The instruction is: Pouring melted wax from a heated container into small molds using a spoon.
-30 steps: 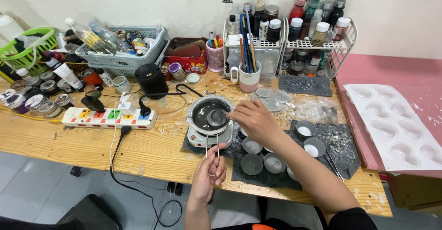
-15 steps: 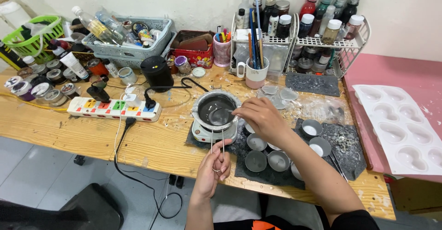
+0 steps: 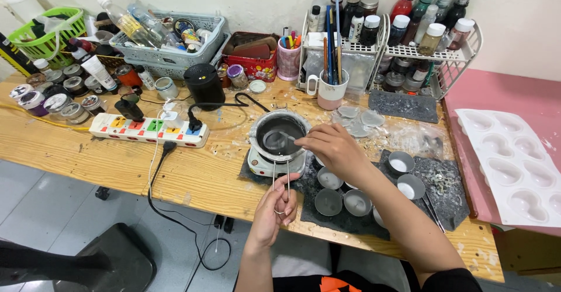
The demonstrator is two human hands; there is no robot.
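From the head camera I see my left hand [image 3: 273, 205] low at the near edge of the wooden worktop [image 3: 105, 163], its grip closed around the end of a thin wire handle [image 3: 281, 182] that runs up to a small metal pot [image 3: 279, 133]. The pot sits on a little white hot plate [image 3: 274, 164], on a dark mat [image 3: 432, 181], and holds dark grey liquid. My right hand [image 3: 334, 150] reaches in from the right, fingers pinched on a spoon [image 3: 277, 140] whose bowl rests in the liquid.

Just below that hand stand several small round tins [image 3: 328, 201], some filled white. Left of the pot lies a white power strip [image 3: 146, 130] with coloured switches, a black cylinder [image 3: 203, 85] behind it. At the back stand a white wire rack of bottles [image 3: 429, 46] and a mug of brushes [image 3: 331, 90]. A white mould tray [image 3: 514, 163] lies on the pink surface at the far right.
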